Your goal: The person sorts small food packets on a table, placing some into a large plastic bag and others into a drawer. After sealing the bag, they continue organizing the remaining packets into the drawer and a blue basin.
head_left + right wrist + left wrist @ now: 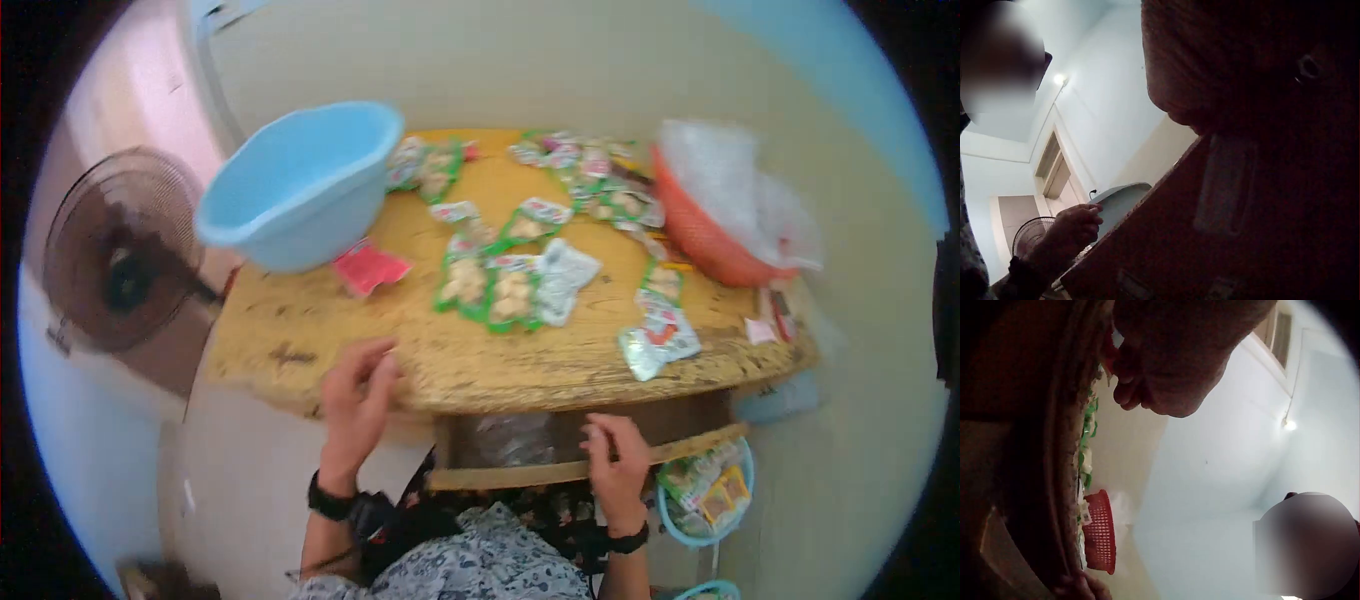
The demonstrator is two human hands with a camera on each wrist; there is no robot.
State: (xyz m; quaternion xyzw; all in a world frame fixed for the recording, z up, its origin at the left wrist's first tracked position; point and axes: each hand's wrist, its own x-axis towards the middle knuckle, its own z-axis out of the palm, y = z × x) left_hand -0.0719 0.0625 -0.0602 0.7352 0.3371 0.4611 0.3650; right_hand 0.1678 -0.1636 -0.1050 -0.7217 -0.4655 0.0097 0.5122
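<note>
Over the front left edge of the wooden table, the left hand (358,400) has its fingers loosely bent, with nothing visible in its grasp. Nearest to it on the tabletop lies a crumpled red packet (370,268). The right hand (617,460) is at the front of the pulled-out drawer (570,470), its fingers loosely curled and no object seen in them. Clear plastic (515,440) lies inside the drawer. Green-edged snack packets (464,280) and a silver-white packet (566,280) lie mid-table. Another packet (660,340) rests near the front right edge.
A light blue basin (300,190) stands at the table's left, beside a fan (125,250). To the right, a red basket (710,235) holds clear plastic bags (715,170). More packets lie along the back. Below the right edge, a blue basket (706,540) contains packets.
</note>
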